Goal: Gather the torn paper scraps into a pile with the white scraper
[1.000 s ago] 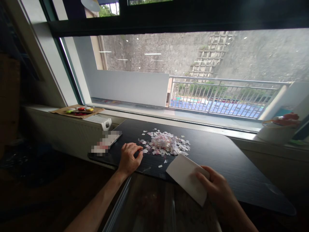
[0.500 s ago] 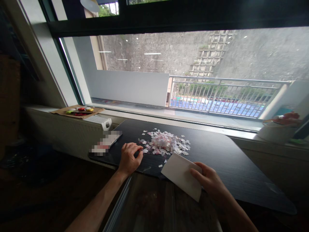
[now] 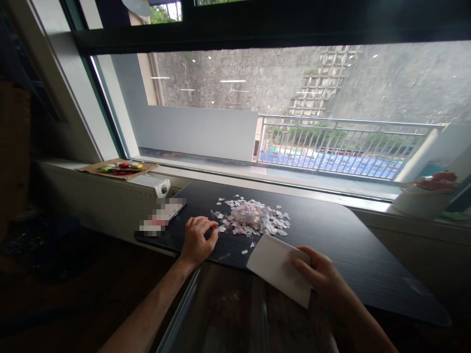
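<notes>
Daylight from a wide window [image 3: 272, 88] falls across a black tabletop [image 3: 324, 230], where a person works at a dim room's edge. At the person's left, the left hand [image 3: 198, 245] rests on the surface, fingers curled and thumb drawn toward the forefinger; a fleck of red shows at the fingertips, too small to say whether anything is gripped. Across from it, the right hand [image 3: 319, 268] pinches the end of a folded white card [image 3: 277, 269], thumb on top. A heap of paper scraps [image 3: 253, 215] lies just to the right of the left hand, the nearer of the two, and forward and left of the right. The card bridges that wider gap, its long axis slanting from the right hand toward the heap's near side; whether they touch is unclear. Nearer the person, two stray scraps [image 3: 245, 252] lie loose. Below the table's front edge is a clear-sided bin [image 3: 180, 314]. Farther out stand a radiator [image 3: 99, 196] at left and, beyond the glass, a metal railing [image 3: 333, 147].
</notes>
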### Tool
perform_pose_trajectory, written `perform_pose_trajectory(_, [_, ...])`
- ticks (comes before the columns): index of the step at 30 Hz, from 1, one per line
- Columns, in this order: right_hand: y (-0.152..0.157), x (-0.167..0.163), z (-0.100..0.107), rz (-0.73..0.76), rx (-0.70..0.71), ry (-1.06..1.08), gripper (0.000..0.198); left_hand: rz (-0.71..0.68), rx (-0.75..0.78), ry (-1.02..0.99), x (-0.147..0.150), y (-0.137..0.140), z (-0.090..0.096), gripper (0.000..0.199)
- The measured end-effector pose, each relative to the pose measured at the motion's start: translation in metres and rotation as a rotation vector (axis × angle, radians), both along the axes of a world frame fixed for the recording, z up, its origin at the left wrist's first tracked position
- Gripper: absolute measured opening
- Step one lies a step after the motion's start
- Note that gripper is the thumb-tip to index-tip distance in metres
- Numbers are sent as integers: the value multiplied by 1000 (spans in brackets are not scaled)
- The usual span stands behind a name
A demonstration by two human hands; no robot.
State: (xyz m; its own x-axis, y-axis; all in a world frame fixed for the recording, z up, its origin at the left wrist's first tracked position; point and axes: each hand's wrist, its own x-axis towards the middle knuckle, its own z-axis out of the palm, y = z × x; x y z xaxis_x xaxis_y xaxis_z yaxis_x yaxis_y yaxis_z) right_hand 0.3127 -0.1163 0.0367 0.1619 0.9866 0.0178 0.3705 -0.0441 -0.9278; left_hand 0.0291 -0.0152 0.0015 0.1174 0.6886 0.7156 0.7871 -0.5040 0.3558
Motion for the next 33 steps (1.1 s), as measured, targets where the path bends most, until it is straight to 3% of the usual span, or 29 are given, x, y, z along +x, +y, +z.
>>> perform_pose_trajectory(10, [-1, 3, 2, -36, 7, -51, 37, 0, 8, 0, 0, 0, 0, 15])
perform_pose_trajectory(15, [-12, -13, -5, 83, 94, -110, 31, -5, 21, 5, 0, 0, 1, 15])
perform_pose_trajectory(19, [-25, 8, 4, -275, 249, -320, 36, -27, 41, 9, -2, -1, 1, 17])
perform_pose_trajectory(21, [-31, 25, 8, -355, 318, -530, 32, -49, 63, 16, -3, -2, 1, 18])
perform_pose_trajectory(24, [-36, 29, 7, -297, 430, -718, 26, -72, 88, 26, -4, -1, -1, 19])
perform_pose_trajectory(28, [-41, -3, -6, -192, 590, -730, 25, -75, 82, 41, -5, 1, -1, 19])
perform_pose_trajectory(31, [-41, -24, -7, -47, 581, -641, 25, -66, 81, 38, -5, 1, 0, 19])
perform_pose_trajectory(33, [-35, -27, -1, -54, 508, -624, 25, -65, 83, 34, -4, 1, 1, 19])
